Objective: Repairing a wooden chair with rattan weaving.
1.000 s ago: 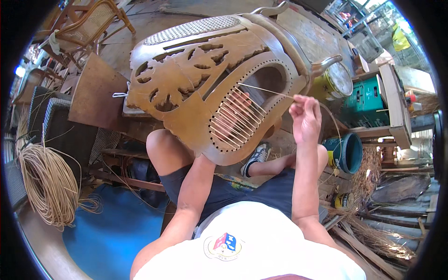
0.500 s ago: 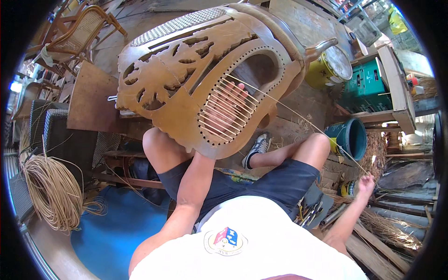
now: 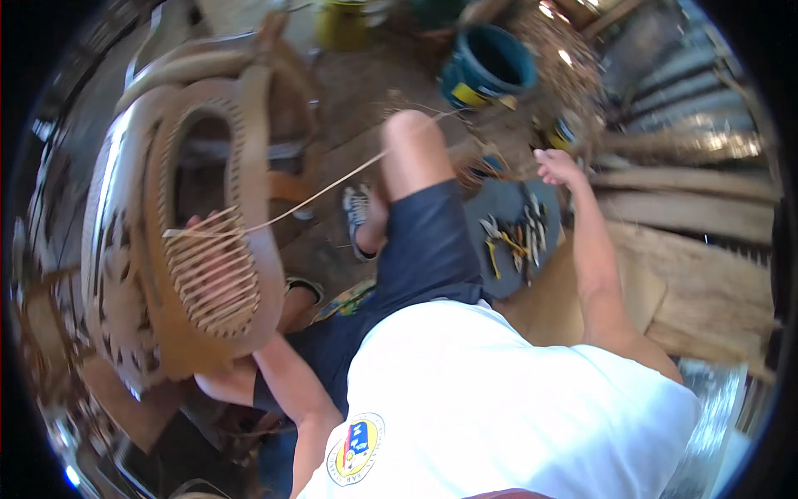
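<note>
A brown carved wooden chair frame (image 3: pixel 187 349) stands on my left, with an oval opening rimmed by small holes. Pale cane strands (image 3: pixel 214 287) cross the nearer part of the opening in parallel rows. My left hand (image 3: pixel 218 264) lies behind them, fingers stretched out, partly hidden by the strands. From the top row, a loose cane strand (image 3: pixel 332 185) curves slackly right past my knee; its far end is hard to make out. My right hand (image 3: pixel 559 168) is out to the right above a tool board, fingers curled; blur hides what they hold, if anything.
Pliers with yellow handles (image 3: pixel 496 248) and several other hand tools lie on a dark grey board (image 3: pixel 490 279) by my right leg. Beyond my knee stands a teal bucket (image 3: pixel 486 71). Wooden planks (image 3: pixel 706 287) lie at the right, and a yellow container (image 3: pixel 341 25) stands at the far side.
The view has swung right, so the chair sits further left. My right hand has moved from far along the strand to near the tools. The strand, taut before, now hangs slack.
</note>
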`<state>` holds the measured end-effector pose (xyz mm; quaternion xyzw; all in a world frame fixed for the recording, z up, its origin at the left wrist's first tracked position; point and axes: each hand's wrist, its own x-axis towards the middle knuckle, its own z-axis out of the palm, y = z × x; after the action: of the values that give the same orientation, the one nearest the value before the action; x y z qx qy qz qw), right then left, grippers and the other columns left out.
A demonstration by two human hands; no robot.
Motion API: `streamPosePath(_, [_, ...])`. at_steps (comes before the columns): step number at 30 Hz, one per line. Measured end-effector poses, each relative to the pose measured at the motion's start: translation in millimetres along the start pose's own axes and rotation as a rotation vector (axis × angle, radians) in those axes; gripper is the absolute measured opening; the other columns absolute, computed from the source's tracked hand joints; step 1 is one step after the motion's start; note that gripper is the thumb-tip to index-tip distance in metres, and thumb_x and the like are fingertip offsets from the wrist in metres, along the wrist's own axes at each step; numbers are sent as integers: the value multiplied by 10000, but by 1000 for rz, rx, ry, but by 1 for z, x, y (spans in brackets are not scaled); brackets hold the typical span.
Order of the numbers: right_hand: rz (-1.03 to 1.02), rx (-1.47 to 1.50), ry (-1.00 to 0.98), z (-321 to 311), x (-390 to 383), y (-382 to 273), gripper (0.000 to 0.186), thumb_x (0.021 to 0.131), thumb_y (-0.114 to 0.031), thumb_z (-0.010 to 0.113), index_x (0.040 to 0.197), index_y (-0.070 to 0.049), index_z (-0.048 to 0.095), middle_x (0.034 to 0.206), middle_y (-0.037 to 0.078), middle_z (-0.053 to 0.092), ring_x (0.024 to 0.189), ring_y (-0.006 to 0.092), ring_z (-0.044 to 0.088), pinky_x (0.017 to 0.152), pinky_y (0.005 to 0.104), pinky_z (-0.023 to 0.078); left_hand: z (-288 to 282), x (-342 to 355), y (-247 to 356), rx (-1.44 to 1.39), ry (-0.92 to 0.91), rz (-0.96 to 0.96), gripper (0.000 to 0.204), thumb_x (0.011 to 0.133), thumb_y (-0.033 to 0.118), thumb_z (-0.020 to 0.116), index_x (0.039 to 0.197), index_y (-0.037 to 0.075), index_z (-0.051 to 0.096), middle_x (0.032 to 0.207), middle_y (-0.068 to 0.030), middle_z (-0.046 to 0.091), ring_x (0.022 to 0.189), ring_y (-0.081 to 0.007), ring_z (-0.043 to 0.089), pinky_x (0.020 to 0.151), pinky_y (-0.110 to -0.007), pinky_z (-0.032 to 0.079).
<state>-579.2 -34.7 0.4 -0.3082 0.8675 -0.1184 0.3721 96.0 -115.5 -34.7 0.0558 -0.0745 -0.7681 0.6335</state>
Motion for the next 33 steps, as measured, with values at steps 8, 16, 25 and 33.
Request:
streamPosePath(8, [256,-272,171,57,-73,231,384,1015,-363,610,1164,-11,651,1031,202,695,873,316,699,769,419,565,-2,-1,-6,62,56,-107,612,1111,460,316,1591,83,364,1625,-165,379,1477,-330,390,1230,-503,326])
streamPosePath(16, [-341,-572,324,198,-153,171,921,793,-391,851,1500,5,412,1439,283,498,1333,439,504,1128,497,425,8,-4,-5,136,89,-112,609,1111,461,320,1586,84,370,1616,-160,392,1464,-322,407,1218,-498,345])
streamPosePath(25, [-131,-828,139,229,-105,109,1109,625,-510,931,1461,-7,404,1282,205,629,1196,388,633,1033,467,503,16,-40,29,152,111,224,605,1111,463,325,1581,85,377,1606,-153,406,1449,-313,425,1205,-491,365])
streamPosePath(33, [-170,-723,-135,206,-80,166,789,856,-360,753,1453,36,423,1241,228,678,1029,356,729,883,451,573,16,-54,47,140,111,368,602,1112,464,329,1576,85,383,1597,-148,419,1436,-305,442,1193,-485,384])
